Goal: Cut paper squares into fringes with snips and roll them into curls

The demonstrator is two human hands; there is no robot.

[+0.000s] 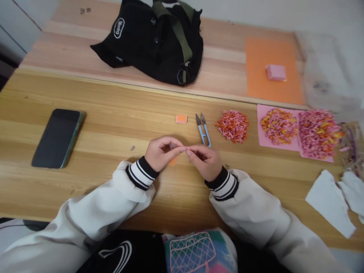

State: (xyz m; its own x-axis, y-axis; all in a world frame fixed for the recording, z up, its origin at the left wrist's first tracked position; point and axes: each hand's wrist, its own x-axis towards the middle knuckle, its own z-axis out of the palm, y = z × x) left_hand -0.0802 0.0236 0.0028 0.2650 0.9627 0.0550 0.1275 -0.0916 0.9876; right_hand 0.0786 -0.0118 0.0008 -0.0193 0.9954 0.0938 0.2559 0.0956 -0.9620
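My left hand (163, 152) and my right hand (206, 161) meet over the middle of the table, fingertips pinched together. Between them shows a thin pink strip of paper (185, 148), mostly hidden by the fingers. Beneath my left fingers lies a small orange piece of paper (173, 161). Just beyond the hands sit a small stack of orange and pink paper (181, 119) and blue-handled thread snips (203, 131), blades pointing away. A heap of small pink and orange folded paper pieces (232, 126) lies to the right of the snips.
Farther right, two more piles (279, 126) (320, 132) rest on pink sheets. A black bag (159, 41) lies at the back, a phone (58, 138) at left. An orange sheet (257, 72) carries a pink block (276, 72). White tissue (330, 203) lies at right.
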